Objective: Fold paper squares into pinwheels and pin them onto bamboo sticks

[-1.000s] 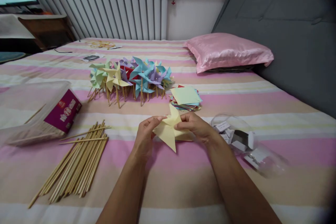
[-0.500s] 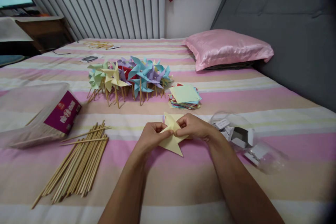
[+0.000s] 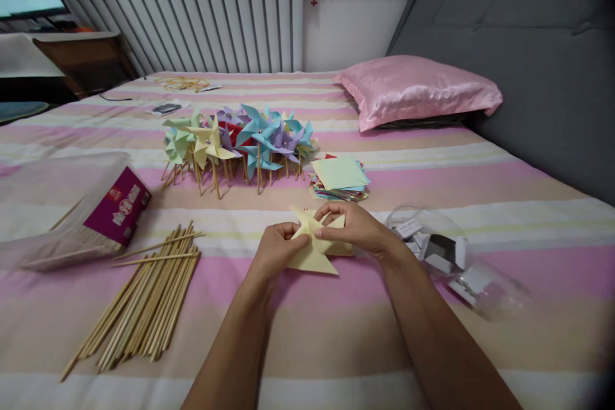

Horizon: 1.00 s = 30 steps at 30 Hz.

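Observation:
Both my hands hold a pale yellow paper pinwheel (image 3: 314,256) just above the striped bedsheet (image 3: 336,327). My left hand (image 3: 276,250) pinches its left side, and my right hand (image 3: 353,227) presses fingertips on its folded centre from the right. One pointed flap sticks out toward me, another points away. A stack of coloured paper squares (image 3: 339,177) lies just beyond my right hand. Finished pinwheels on sticks (image 3: 237,141) are bunched further back.
A loose pile of wooden skewers (image 3: 144,301) lies to the left, beside a clear plastic bag of skewers with a purple label (image 3: 96,211). A clear plastic container (image 3: 451,256) with small items lies on its side to the right. A pink pillow (image 3: 418,90) lies far right.
The yellow pinwheel has turned in my hands and sunk closer to the sheet. My right fingers have shifted onto its centre, and my left hand has closed in on it.

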Motion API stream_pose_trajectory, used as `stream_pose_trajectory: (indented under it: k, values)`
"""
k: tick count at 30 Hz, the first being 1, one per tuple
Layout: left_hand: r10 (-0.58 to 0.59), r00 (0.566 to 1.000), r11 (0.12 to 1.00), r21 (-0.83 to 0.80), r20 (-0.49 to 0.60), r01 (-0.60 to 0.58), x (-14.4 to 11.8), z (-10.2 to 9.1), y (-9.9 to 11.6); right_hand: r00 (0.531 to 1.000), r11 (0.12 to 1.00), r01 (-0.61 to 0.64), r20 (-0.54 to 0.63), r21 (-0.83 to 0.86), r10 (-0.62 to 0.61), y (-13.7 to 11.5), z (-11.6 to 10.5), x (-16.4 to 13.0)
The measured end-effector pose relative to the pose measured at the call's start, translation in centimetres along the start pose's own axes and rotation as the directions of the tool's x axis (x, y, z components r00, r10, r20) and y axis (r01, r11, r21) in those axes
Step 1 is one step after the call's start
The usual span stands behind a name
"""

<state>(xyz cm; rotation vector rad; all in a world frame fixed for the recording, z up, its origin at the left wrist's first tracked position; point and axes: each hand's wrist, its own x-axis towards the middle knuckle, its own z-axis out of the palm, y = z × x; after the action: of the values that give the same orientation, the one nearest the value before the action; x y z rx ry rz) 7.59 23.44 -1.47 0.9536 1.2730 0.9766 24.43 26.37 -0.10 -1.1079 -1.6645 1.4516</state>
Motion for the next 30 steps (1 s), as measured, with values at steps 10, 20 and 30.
stream_pose_trajectory:
  k: [10, 20, 30]
  values:
    - [0.028, 0.986, 0.96, -0.269, -0.166, -0.072, 0.5, -0.2, -0.2, 0.994, 0.908, -0.083, -0.026, 0.411, 0.103, 0.2, 1.4, 0.5]
    - [-0.003, 0.997, 0.951, -0.309, -0.073, -0.02, 0.0, 0.2, 0.0, 0.989, 0.891, -0.043, -0.11, 0.451, 0.104, 1.0, 2.2, 1.0]
    - [-0.005, 0.993, 0.976, -0.215, -0.115, -0.02, -0.1, 0.4, 0.0, 0.99, 0.916, -0.002, -0.127, 0.402, 0.058, 0.2, 2.5, 0.8]
